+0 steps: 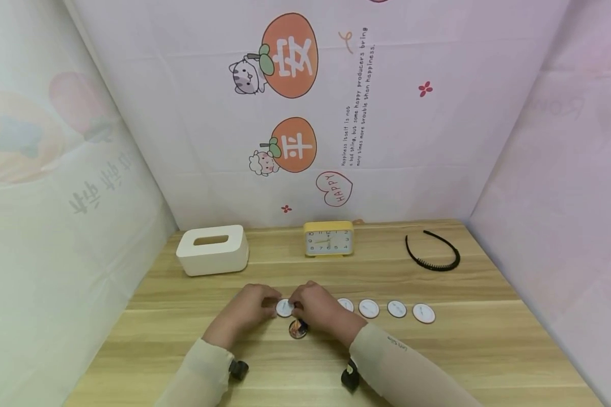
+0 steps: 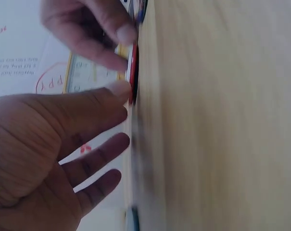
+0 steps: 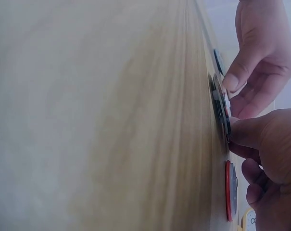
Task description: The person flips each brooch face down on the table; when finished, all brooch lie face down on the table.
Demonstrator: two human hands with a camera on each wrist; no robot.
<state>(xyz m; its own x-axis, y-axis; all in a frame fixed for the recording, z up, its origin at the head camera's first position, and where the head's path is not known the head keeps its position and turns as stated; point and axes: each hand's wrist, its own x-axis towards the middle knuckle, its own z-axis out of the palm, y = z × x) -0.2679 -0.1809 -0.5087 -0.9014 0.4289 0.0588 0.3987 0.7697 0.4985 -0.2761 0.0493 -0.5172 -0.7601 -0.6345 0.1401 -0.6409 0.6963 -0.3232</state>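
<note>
Pinching a white disc at lower center of the frame, a person's left hand and right hand grip opposite edges with thumb and fingertips, the left's other fingers loosely spread. A picture disc lies just below; four more white discs line the lower right.

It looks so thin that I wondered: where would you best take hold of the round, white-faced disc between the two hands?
The white-faced disc is probably best pinched by its rim, coming from left and right: it is thin, with its broad face upward. The near side seems less handy, as the dark-rimmed picture disc lies close there.
</note>
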